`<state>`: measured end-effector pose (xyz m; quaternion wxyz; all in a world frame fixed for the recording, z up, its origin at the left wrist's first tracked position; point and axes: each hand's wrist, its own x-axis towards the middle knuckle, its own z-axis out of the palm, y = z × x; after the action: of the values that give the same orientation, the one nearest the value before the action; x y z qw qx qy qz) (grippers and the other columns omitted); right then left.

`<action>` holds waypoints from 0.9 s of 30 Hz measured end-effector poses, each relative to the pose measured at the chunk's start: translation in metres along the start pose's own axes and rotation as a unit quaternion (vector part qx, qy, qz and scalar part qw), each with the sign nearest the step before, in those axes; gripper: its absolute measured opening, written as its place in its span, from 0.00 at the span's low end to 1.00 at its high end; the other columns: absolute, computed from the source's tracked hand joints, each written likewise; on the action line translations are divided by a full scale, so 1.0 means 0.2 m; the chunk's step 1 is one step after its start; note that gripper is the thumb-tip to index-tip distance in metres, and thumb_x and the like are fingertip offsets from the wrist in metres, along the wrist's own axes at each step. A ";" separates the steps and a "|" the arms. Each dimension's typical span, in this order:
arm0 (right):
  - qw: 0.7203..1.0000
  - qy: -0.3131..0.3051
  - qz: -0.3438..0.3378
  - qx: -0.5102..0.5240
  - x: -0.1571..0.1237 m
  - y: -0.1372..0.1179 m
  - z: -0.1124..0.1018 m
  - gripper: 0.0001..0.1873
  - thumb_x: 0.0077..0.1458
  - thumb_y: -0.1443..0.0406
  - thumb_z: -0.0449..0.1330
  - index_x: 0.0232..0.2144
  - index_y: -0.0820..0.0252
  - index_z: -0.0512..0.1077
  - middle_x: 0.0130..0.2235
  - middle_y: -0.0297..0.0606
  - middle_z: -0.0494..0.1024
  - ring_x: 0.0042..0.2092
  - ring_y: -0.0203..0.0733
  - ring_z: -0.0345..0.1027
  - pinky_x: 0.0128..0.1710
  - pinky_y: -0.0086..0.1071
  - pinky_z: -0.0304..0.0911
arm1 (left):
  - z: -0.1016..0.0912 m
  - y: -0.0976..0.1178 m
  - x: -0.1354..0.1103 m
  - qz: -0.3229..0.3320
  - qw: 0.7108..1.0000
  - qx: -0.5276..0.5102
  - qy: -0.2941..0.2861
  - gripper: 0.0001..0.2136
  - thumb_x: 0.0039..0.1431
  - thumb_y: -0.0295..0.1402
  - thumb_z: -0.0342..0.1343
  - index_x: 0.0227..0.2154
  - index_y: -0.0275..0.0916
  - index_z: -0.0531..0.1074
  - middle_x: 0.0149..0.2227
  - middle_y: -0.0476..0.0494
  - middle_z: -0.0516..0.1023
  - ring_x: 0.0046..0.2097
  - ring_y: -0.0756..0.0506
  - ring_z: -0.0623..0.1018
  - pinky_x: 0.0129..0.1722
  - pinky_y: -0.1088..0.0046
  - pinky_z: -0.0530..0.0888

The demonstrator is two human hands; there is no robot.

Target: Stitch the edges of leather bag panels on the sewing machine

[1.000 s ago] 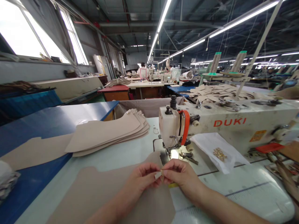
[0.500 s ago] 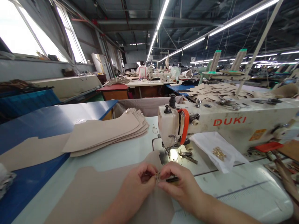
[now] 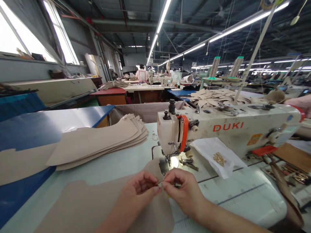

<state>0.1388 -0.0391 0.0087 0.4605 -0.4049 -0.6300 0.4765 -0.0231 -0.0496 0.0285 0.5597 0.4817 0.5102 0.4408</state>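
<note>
Beige fabric panel [image 3: 92, 204] lies flat on the pale worktable [image 3: 116, 165] in the lower middle of the frame, and both hands are over its right edge. The left hand [image 3: 139, 187] and the right hand [image 3: 181, 191] meet fingertip to fingertip. Between them they pinch a small piece [image 3: 159, 183], thin and pale, which is too small to tell more exactly. The fingers of both hands are curled and closed on it. The small piece is held a little above the panel, just in front of the needle area of the sewing machine [image 3: 225, 127].

This machine is off-white, with red letters DUKI on its arm and an orange guard at its head. It stands on the same table, to the right of centre. Beside its base lies a white cloth [image 3: 209, 150] with a little heap of brass fittings [image 3: 219, 158] on it. To the left of centre, a stack of beige panels [image 3: 97, 142] rests on the table, partly over a blue table [image 3: 36, 129] at the left edge.

The room is a big factory hall. Long tube lights [image 3: 157, 26] run under a dark roof, and bright windows [image 3: 60, 45] fill the upper left. Two thread cones [image 3: 215, 66] stand behind the machine. Far in the middle a person [image 3: 141, 73] sits at another table, among more machines and piles of cut pieces.
</note>
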 end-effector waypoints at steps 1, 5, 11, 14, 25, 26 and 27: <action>1.000 0.003 -0.004 -0.006 0.00 0.00 0.00 0.06 0.46 0.67 0.60 0.21 0.60 0.68 0.25 0.32 0.71 0.27 0.33 0.62 0.28 0.26 0.58 | 0.00 -0.01 0.00 0.003 1.000 0.000 0.003 0.11 0.37 0.33 0.66 0.23 0.37 0.70 0.24 0.50 0.74 0.29 0.50 0.73 0.31 0.76 0.70; 1.000 -0.001 -0.014 -0.011 -0.01 0.01 0.00 0.06 0.47 0.67 0.61 0.21 0.61 0.69 0.25 0.33 0.72 0.28 0.34 0.64 0.29 0.26 0.58 | 0.00 -0.03 -0.02 0.054 0.998 0.033 0.017 0.09 0.42 0.32 0.64 0.24 0.38 0.69 0.25 0.50 0.73 0.30 0.49 0.73 0.32 0.76 0.71; 0.992 -0.033 0.041 0.118 -0.01 0.02 0.00 0.07 0.46 0.65 0.64 0.29 0.59 0.70 0.26 0.31 0.73 0.27 0.33 0.64 0.27 0.25 0.58 | 0.00 -0.03 -0.05 0.104 0.984 0.141 0.029 0.05 0.49 0.33 0.60 0.26 0.40 0.70 0.27 0.50 0.74 0.32 0.48 0.74 0.34 0.76 0.71; 0.993 -0.038 0.043 0.103 -0.01 0.01 -0.01 0.05 0.47 0.65 0.63 0.28 0.59 0.72 0.25 0.31 0.72 0.27 0.33 0.63 0.27 0.25 0.57 | 0.00 -0.02 -0.06 0.118 0.978 0.170 0.036 0.04 0.50 0.34 0.59 0.26 0.41 0.71 0.28 0.50 0.75 0.33 0.48 0.74 0.36 0.75 0.71; 0.995 -0.054 -0.002 -0.085 0.00 -0.03 -0.04 0.06 0.49 0.70 0.56 0.22 0.60 0.71 0.23 0.29 0.67 0.26 0.32 0.58 0.26 0.25 0.52 | -0.02 0.02 -0.04 0.095 0.971 0.220 -0.010 0.05 0.52 0.35 0.56 0.30 0.40 0.70 0.32 0.47 0.76 0.37 0.45 0.76 0.40 0.71 0.73; 0.996 -0.055 0.013 -0.070 0.00 -0.02 -0.04 0.06 0.49 0.70 0.56 0.22 0.60 0.70 0.22 0.29 0.66 0.25 0.32 0.57 0.25 0.25 0.51 | -0.03 0.04 -0.04 0.089 0.967 0.239 -0.012 0.07 0.52 0.36 0.55 0.33 0.40 0.70 0.36 0.45 0.76 0.39 0.43 0.76 0.42 0.69 0.73; 0.997 -0.053 0.028 -0.052 0.00 -0.02 -0.04 0.06 0.48 0.69 0.56 0.22 0.60 0.70 0.21 0.29 0.66 0.25 0.32 0.56 0.24 0.25 0.51 | -0.04 0.05 -0.03 0.087 0.961 0.263 -0.007 0.09 0.53 0.37 0.54 0.35 0.41 0.71 0.39 0.44 0.76 0.42 0.42 0.76 0.44 0.66 0.72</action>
<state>0.1458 -0.0376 0.0130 0.3910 -0.4203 -0.6659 0.4764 -0.0322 -0.0532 0.0400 0.3762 0.6576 0.5606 0.3343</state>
